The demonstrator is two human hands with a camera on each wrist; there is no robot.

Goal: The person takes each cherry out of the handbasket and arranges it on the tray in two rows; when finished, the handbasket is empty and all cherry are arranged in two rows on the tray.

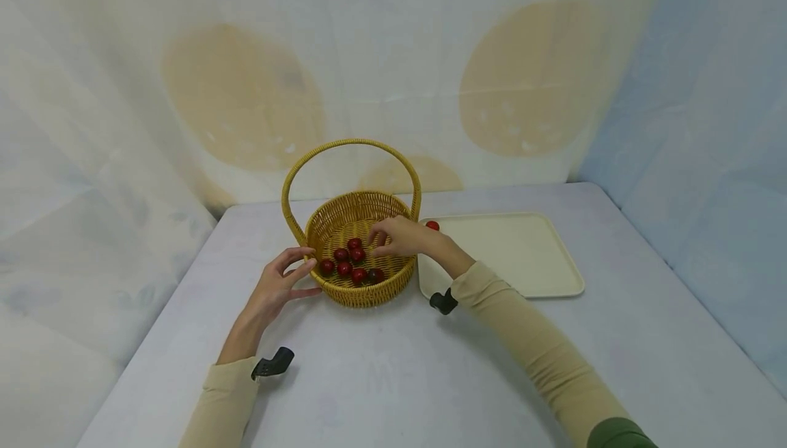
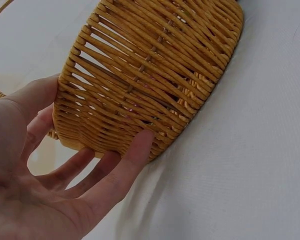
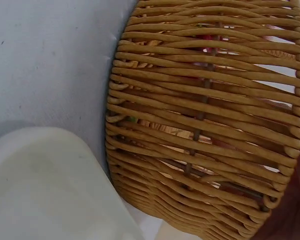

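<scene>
A yellow-brown wicker basket (image 1: 363, 294) with a tall hoop handle stands on the table, several small, round, dark-red fruits (image 1: 344, 268) lying on its bottom. My left hand (image 1: 279, 284) holds the basket's left side; in the left wrist view its fingers (image 2: 112, 182) spread against the woven wall near the rim. Over the basket's right rim reaches my right hand (image 1: 399, 236), its fingers bent loosely down above the fruits, with no fruit visible between them. From the right wrist, the basket wall (image 3: 200, 120) hides most of that hand.
To the right of the basket lies a cream rectangular tray (image 1: 516, 257), with one red fruit (image 1: 433, 225) at its back left corner, partly behind my right wrist. Cloth drapes (image 1: 381, 59) hang behind the white table (image 1: 381, 380) and along both sides.
</scene>
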